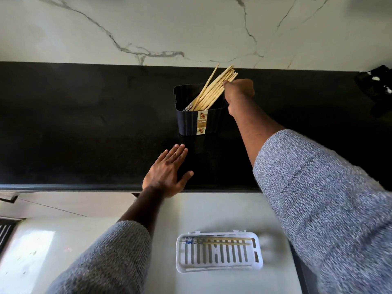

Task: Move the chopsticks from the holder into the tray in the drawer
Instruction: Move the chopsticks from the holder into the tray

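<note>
A black holder (188, 122) with a printed label stands on the dark countertop. Several wooden chopsticks (214, 90) lean in it toward the upper right. My right hand (238, 92) reaches over the holder and pinches the chopsticks near their top ends. My left hand (167, 170) lies flat with straight fingers on the counter near its front edge. Below, a white slotted tray (218, 253) lies in the open drawer with a pair of chopsticks (220, 240) along its far side.
A marble wall (191, 28) rises behind the black countertop (84, 124). A dark object (377, 90) sits at the counter's far right. The pale drawer floor (84, 240) spreads to the left of the tray.
</note>
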`<state>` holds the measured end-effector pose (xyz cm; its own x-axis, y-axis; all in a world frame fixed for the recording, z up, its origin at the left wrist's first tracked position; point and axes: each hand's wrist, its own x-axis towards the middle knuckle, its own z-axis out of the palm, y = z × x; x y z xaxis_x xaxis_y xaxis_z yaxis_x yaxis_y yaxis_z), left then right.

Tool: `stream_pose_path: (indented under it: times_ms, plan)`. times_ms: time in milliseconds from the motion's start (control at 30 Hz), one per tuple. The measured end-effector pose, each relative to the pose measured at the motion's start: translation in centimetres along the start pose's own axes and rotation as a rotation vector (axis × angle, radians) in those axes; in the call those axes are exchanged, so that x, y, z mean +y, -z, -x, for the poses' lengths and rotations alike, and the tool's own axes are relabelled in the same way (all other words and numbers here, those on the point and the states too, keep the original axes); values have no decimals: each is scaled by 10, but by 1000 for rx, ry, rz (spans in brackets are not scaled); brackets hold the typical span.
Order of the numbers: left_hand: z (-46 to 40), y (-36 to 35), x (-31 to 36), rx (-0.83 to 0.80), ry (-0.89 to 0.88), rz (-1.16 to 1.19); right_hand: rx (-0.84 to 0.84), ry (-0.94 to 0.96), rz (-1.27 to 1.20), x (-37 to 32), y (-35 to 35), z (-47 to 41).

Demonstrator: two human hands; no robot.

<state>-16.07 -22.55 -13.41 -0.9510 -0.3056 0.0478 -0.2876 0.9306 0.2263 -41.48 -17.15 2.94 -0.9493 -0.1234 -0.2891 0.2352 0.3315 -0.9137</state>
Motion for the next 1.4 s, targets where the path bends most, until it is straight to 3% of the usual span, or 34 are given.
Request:
stream_pose_path:
  times_ms: [333, 567, 833, 1100, 1400]
  plan:
    - [0, -1, -1, -2, -2, -12, 35, 195, -147, -7, 31, 10]
    - [0, -1, -2, 12, -13, -2, 36, 48, -466, 23, 68, 39]
    - [0, -3, -2, 20, -18, -10, 80, -50, -773, 125, 116, 83]
    - [-1, -4, -2, 28, -23, -15, 259, -317, -646, 301, 156, 164]
    - [0, -1, -1, 26, -30, -20, 380, -501, -303, 375, 136, 202]
